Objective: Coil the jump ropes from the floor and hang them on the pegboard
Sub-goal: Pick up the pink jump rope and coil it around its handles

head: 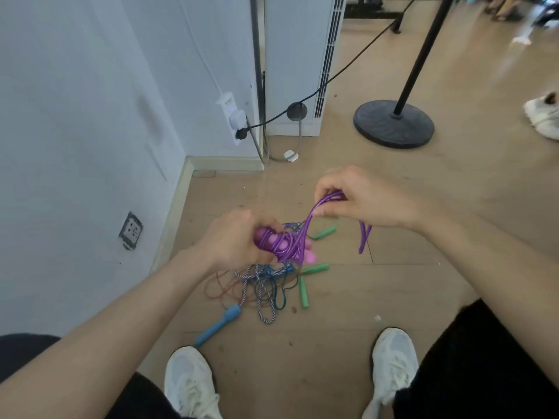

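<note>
Above the tan plank floor point(332, 313), beside the white wall point(75, 146), the left hand point(233, 241) gripped pink handles point(310, 257) wound with glossy purple plastic jump rope point(298, 237) while the right hand point(366, 201) pinched its loose strands, floor open rightward.

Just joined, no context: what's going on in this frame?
A person is coiling a purple jump rope. The left hand grips its pink handles with the cord wound around them, while the right hand pinches the loose loops above. A tangle of other ropes, with green handles and a blue handle, lies on the floor. No pegboard is in view.
</note>
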Demonstrator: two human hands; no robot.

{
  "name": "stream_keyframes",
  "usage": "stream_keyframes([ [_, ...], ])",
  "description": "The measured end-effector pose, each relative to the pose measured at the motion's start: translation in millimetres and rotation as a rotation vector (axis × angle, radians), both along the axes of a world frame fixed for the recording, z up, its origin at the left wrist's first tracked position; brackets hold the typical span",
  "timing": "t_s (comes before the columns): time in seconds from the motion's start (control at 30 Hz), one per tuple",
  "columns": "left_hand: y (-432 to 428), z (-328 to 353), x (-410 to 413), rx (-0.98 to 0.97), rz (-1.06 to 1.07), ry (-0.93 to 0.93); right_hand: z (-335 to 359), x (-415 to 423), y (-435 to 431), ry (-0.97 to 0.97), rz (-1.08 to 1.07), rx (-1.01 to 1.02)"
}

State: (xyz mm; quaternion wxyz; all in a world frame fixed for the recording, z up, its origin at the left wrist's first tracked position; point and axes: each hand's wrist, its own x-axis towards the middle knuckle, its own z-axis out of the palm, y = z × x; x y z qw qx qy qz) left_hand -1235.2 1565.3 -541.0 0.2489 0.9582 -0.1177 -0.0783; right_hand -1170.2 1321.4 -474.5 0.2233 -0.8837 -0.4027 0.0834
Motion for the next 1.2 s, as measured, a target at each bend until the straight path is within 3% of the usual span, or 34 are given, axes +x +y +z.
stream_keyframes([
  [0.1, -1, 1, -2, -0.259, -0.068, 0.091, 0, 9, -5, 0.055, -0.047, 0.05],
  [0.23, -1, 8, -3, -0.464, -0.067, 0.184, -7, 21, -12, 0.097, -0.077, 0.125],
  [0.37, 7, 13, -3, -0.643, -0.048, 0.281, -13, 36, -20, -0.037, -0.081, 0.099],
  [0.6, 22, 13, -2, -1.076, -0.053, 0.477, -24, 44, -25, -0.047, -0.155, 0.151],
  [0.77, 16, 23, -6, -1.467, -0.033, 0.46, -28, 45, -21, -0.055, -0.185, 0.153],
  [0.93, 14, 29, -3, -1.788, 0.207, 0.43, -38, 42, -16, -0.007, -0.2, 0.057],
  [1.07, 8, 33, -4, -1.868, 0.33, 0.322, -50, 19, 1, 0.059, -0.102, -0.062],
  [1.2, 8, 29, 0, -1.717, 0.521, 0.241, -53, -11, 21, 0.046, 0.027, -0.118],
])
